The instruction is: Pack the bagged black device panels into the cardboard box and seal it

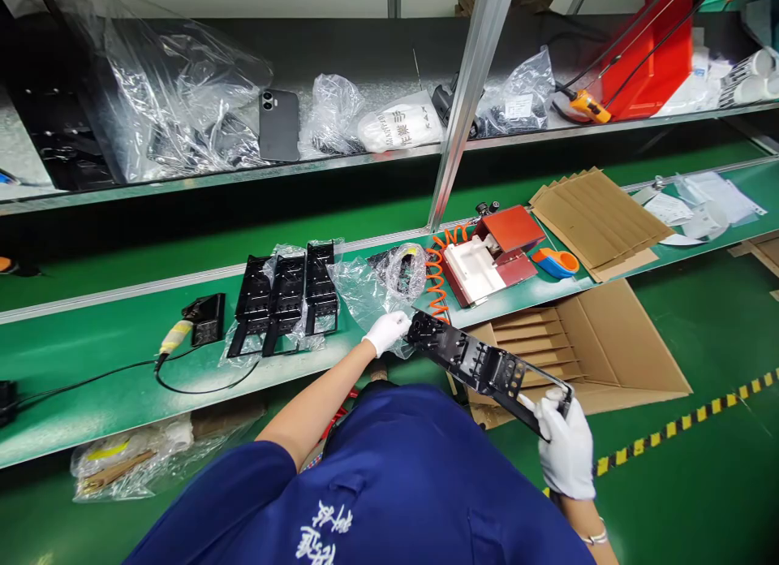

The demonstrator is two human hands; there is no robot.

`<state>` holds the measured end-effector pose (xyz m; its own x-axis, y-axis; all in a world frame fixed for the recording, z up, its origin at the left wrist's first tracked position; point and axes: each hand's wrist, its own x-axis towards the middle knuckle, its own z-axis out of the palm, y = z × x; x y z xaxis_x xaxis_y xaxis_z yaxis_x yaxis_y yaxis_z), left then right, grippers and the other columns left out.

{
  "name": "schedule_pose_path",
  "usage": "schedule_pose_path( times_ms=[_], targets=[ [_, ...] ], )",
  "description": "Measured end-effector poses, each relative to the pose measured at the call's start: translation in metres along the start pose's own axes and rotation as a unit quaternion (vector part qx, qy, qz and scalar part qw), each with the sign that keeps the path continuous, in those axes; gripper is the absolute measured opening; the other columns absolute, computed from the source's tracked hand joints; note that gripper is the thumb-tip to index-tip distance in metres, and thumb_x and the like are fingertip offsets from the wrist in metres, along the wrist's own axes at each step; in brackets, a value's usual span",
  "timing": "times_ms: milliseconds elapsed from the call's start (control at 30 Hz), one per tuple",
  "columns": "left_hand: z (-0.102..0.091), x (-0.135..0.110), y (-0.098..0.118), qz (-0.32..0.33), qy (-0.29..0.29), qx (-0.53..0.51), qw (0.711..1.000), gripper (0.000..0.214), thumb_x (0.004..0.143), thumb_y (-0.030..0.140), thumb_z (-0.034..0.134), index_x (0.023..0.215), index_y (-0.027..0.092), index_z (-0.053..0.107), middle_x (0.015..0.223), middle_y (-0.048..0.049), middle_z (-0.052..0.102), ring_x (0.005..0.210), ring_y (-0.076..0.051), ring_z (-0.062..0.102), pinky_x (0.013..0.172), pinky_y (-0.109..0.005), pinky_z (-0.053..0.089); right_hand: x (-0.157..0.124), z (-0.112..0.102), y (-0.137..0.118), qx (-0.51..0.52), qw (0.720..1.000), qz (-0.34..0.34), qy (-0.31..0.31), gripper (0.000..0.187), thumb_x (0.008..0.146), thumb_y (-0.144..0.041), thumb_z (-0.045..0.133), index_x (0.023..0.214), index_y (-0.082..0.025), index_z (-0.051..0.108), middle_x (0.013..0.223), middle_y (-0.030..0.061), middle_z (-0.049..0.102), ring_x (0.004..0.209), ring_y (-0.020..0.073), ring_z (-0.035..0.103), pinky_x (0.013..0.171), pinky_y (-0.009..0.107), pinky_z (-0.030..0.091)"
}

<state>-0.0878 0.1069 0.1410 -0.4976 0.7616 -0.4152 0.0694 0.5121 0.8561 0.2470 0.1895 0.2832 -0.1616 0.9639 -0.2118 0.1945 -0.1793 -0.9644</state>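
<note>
A long black metal bracket (468, 358) with holes and small raised tabs slants across in front of my body, above the bench edge. My right hand (565, 447), in a white glove, is closed around its lower right end, where a thin bent bar runs along one side. At the upper left end, my gloved left hand (387, 333) has its fingers closed at the bracket's tip; the exact grip is partly hidden. Clear plastic film (359, 293) lies behind and under the left hand. Several similar black brackets (286, 293) rest on plastic to the left.
A red and white fixture (480, 265) with a coiled orange hose (436, 281) stands on the green bench (134, 386). Near it are an orange-blue tape roll (555, 263) and cardboard sheets (600, 220). An open carton (626, 346) with dividers sits below. A shelf post (466, 102) rises behind.
</note>
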Motion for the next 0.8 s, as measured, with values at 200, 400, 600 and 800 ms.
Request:
schedule_pose_path(
  times_ms=[200,400,600,800],
  targets=[
    [-0.005,-0.021,0.026,0.033,-0.004,-0.065,0.997,0.026,0.084,0.039,0.051,0.065,0.021,0.045,0.054,0.0045,0.047,0.051,-0.012,0.044,0.055,-0.025,0.038,-0.004,0.000,-0.004,-0.001,0.999,-0.040,-0.023,0.028,0.077,-0.042,0.073,0.081,-0.021,0.055,0.066,-0.0065,0.045,0.054,0.0086,0.039,0.086,0.052,0.063],
    [-0.018,-0.048,0.063,0.045,-0.010,-0.127,0.991,0.024,0.081,0.043,0.055,0.072,0.021,0.049,0.058,0.0032,0.051,0.048,-0.013,0.048,0.051,-0.026,0.040,-0.003,-0.022,-0.008,-0.026,0.995,-0.079,-0.051,0.027,0.073,-0.035,0.076,0.070,-0.022,0.053,0.065,-0.0047,0.043,0.058,0.0111,0.043,0.090,0.057,0.061],
    [-0.023,-0.064,0.085,0.060,-0.008,-0.146,0.987,0.025,0.079,0.043,0.058,0.068,0.021,0.050,0.056,0.0026,0.052,0.047,-0.013,0.048,0.050,-0.026,0.041,0.000,-0.035,-0.016,-0.026,0.994,-0.090,-0.064,0.033,0.072,-0.030,0.079,0.065,-0.022,0.048,0.064,-0.0048,0.043,0.058,0.0110,0.043,0.094,0.060,0.059],
    [-0.023,-0.066,0.091,0.063,-0.005,-0.150,0.987,0.025,0.077,0.043,0.061,0.069,0.021,0.052,0.056,0.0026,0.053,0.047,-0.013,0.048,0.048,-0.026,0.040,0.002,-0.039,-0.015,0.033,0.997,-0.046,-0.056,0.030,0.070,-0.027,0.080,0.069,-0.022,0.050,0.063,-0.0055,0.043,0.058,0.0112,0.045,0.096,0.059,0.058]
  ],
)
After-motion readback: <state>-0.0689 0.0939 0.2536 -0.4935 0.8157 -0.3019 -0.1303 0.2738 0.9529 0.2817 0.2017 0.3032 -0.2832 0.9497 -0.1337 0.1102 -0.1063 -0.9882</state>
